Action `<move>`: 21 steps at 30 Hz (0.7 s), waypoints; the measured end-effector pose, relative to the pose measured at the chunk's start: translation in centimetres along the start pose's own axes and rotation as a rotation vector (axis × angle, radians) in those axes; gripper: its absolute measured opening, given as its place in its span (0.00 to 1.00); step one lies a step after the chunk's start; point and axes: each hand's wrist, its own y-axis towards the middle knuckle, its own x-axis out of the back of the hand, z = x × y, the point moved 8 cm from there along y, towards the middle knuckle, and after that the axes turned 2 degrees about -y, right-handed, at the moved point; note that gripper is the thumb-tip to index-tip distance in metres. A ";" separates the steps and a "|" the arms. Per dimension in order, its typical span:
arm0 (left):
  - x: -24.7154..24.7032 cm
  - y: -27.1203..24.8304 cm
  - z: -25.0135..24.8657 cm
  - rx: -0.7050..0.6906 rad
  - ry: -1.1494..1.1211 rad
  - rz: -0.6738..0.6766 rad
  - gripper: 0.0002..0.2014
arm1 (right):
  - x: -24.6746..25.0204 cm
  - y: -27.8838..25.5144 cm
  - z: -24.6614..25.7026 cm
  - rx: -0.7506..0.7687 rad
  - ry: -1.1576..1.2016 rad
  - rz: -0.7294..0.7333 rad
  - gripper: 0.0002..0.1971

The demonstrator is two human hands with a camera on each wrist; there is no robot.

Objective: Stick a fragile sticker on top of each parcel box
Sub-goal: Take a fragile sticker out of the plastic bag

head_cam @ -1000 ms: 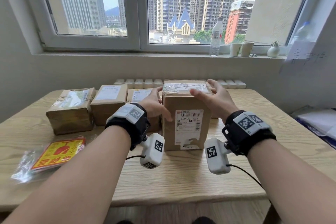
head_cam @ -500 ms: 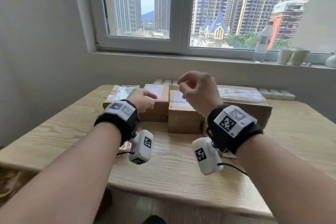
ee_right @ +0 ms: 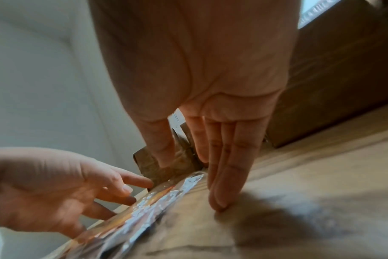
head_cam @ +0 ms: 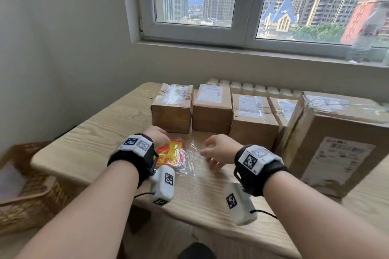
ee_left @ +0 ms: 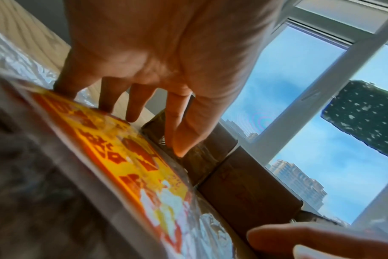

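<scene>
A clear plastic bag of red-and-yellow fragile stickers lies flat on the wooden table, in front of a row of brown parcel boxes. My left hand is over the bag's far left corner. Its fingertips hang fairly straight and touch the bag of stickers. My right hand is at the bag's right edge, and its straight fingers press down on the table beside the crinkled plastic. Neither hand grips anything.
A large box stands at the right of the row, close to my right forearm. A woven basket sits on the floor left of the table. A white radiator and a windowsill run behind the boxes.
Both hands let go of the tall box, swung left and came down onto the sticker bag. The view turned left with them.
</scene>
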 end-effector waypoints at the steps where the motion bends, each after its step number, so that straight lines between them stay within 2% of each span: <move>1: -0.1 0.0 -0.2 -0.004 0.020 0.013 0.24 | -0.3 0.2 -0.1 -0.006 0.077 0.010 0.26; 3: -0.5 0.2 -0.5 -0.003 0.002 0.041 0.27 | -0.7 0.7 -0.2 -0.013 0.177 0.012 0.32; 7: -1.8 0.3 0.5 0.069 -0.230 0.117 0.30 | 0.0 0.7 -0.5 -0.015 -0.003 -0.082 0.48; 10: -2.2 0.1 1.2 0.055 -0.324 0.100 0.34 | 0.4 0.2 -0.9 -0.038 0.059 -0.084 0.56; 12: -2.5 0.0 1.6 0.059 -0.383 0.108 0.35 | 0.5 -0.2 -1.0 -0.055 0.127 -0.076 0.51; 15: -2.7 -0.3 1.5 0.056 -0.386 0.132 0.37 | 0.5 -0.6 -0.9 -0.019 0.206 -0.066 0.15; 16: -2.5 -0.3 1.1 0.018 -0.323 0.123 0.37 | 0.5 -0.7 -0.9 -0.004 0.230 -0.062 0.10; 19: -1.5 -1.1 -1.6 -0.139 -0.131 0.139 0.40 | 1.4 -1.2 -1.1 0.017 0.302 -0.063 0.08; 21: -1.6 -1.8 -3.7 -0.214 -0.058 0.207 0.33 | 2.4 -1.5 -0.8 0.043 0.330 -0.082 0.08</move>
